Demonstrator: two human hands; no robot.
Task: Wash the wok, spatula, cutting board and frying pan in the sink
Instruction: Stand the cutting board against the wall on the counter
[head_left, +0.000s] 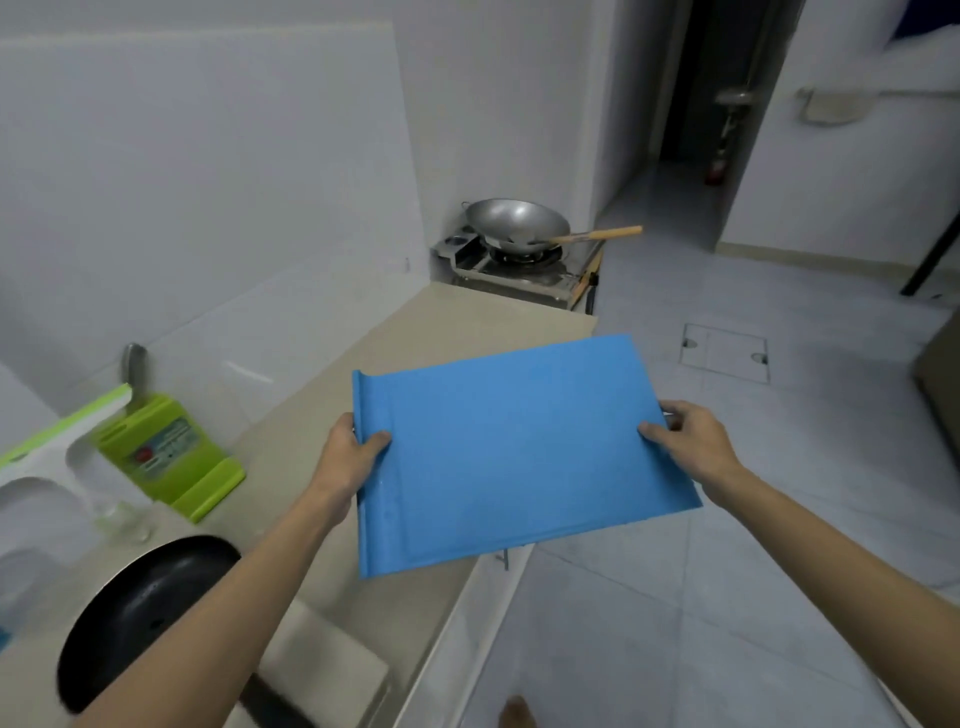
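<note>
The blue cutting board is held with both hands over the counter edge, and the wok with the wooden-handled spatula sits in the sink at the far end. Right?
Not quite. The wok with the wooden-handled spatula sits on the gas stove at the far end, not in the sink, as the head view shows. The rest holds: left hand and right hand grip the blue cutting board over the counter edge.

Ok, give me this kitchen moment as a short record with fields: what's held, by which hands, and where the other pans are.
held: blue cutting board, above the counter edge
left hand: grips the board's left edge
right hand: grips the board's right edge
wok: on the gas stove at the far end of the counter
frying pan: black, on the counter near left
</note>
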